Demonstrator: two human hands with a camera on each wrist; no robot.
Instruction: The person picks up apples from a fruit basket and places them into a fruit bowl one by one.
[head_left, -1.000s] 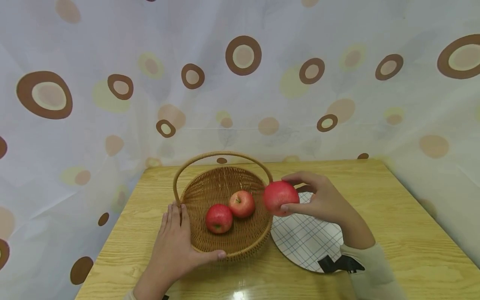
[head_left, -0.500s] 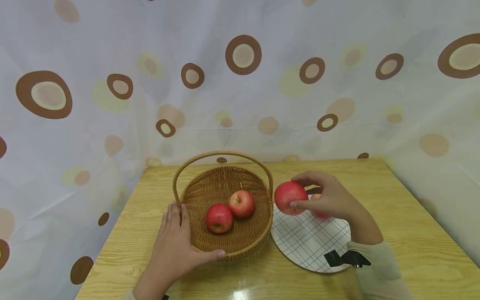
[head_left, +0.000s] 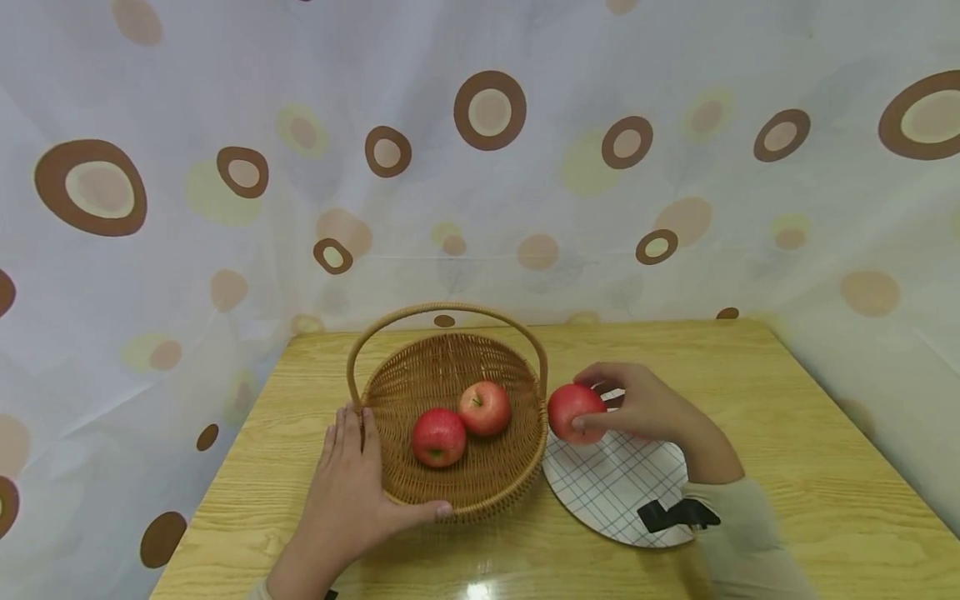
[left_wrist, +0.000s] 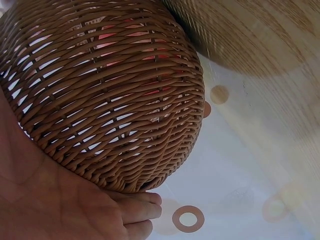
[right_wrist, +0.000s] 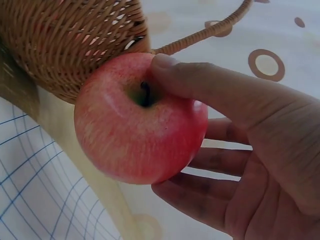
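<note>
My right hand (head_left: 647,410) holds a red apple (head_left: 576,412) between thumb and fingers, just right of the wicker basket (head_left: 405,367) and over the left part of a round white plate with blue grid lines (head_left: 615,492). The right wrist view shows this apple's stem side up close, with the thumb on top. My left hand (head_left: 348,483) rests against the basket's left and front rim, fingers straight and thumb spread. A red apple (head_left: 438,437) and a paler apple (head_left: 484,408) lie in the basket. The right hand hides part of the plate.
The basket's arched handle (head_left: 447,307) stands upright above it. Under everything is a wood-grain table (head_left: 780,433), with a patterned curtain (head_left: 420,208) behind and along the sides.
The right hand with its apple first moved right, then lower and slightly left. An apple seen behind the fingers half a second ago is hidden now. The left hand stays put.
</note>
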